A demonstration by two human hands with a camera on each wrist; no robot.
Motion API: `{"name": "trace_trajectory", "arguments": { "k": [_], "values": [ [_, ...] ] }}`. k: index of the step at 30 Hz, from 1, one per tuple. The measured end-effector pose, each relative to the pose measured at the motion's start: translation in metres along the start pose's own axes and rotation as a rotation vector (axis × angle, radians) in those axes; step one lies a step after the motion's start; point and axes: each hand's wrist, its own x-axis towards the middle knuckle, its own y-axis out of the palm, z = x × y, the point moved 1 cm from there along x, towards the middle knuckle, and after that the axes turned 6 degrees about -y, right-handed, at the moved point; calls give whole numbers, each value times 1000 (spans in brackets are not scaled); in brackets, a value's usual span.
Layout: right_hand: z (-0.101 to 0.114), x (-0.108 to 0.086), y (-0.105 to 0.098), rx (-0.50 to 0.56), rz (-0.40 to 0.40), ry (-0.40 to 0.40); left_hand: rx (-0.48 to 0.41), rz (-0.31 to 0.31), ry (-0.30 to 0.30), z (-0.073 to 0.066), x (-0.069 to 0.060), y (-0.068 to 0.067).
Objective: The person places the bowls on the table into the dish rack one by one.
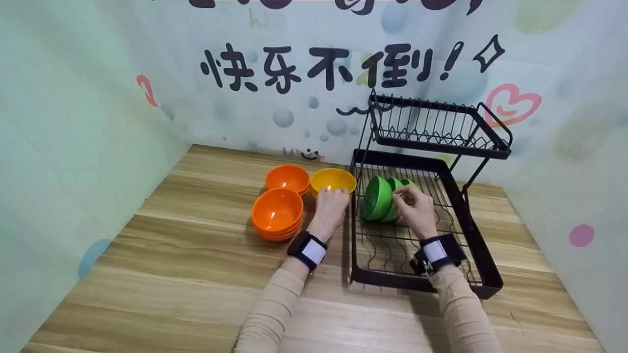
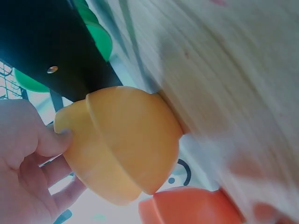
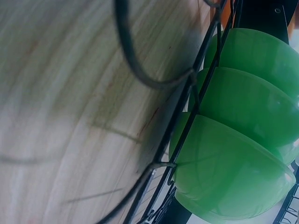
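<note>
My left hand [image 1: 332, 208] grips the upper yellow bowl [image 2: 77, 149] at its edge, the thumb on its outer side. That bowl sits nested in another yellow bowl [image 2: 135, 135], just left of the black dish rack [image 1: 387, 279]. Inside the lower tier, green bowls [image 1: 378, 198] stand on edge in a row, tilted against the wires. Over the rearmost of them is my right hand [image 1: 416, 208], thumb and index finger bent close together. Whether it pinches a rim is hidden. The right wrist view shows three green bowls [image 3: 233, 168] but no fingers.
Two stacks of orange bowls stand on the wooden table left of my left hand, a front stack [image 1: 277, 213] and a back stack [image 1: 288, 179]. The rack's upper tier [image 1: 436, 122] overhangs the back of the lower tier. A printed cloth [image 1: 314, 108] hangs behind.
</note>
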Motion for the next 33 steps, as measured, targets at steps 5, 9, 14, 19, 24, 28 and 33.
{"name": "trace_trajectory", "arguments": {
  "k": [5, 9, 14, 19, 24, 28, 33],
  "values": [
    [0, -1, 0, 9, 19, -8, -10, -36, 3, -2, -2, -8],
    [0, 0, 0, 21, 29, -9, -29, -57, 6, -2, -5, -13],
    [-1, 0, 0, 19, 28, -7, -48, -56, 13, -3, -7, -20],
    [-1, 0, 1, 25, 25, 5, -40, -69, 32, -4, -10, -24],
    [-1, 0, 1, 4, 32, 4, -37, -122, 50, -8, -12, -27],
    [-2, 1, 1, 15, 25, 19, -34, -140, 70, -12, -13, -31],
    [-6, 2, 1, 109, 15, 73, -33, -141, 102, -16, -15, -36]
  ]
}}
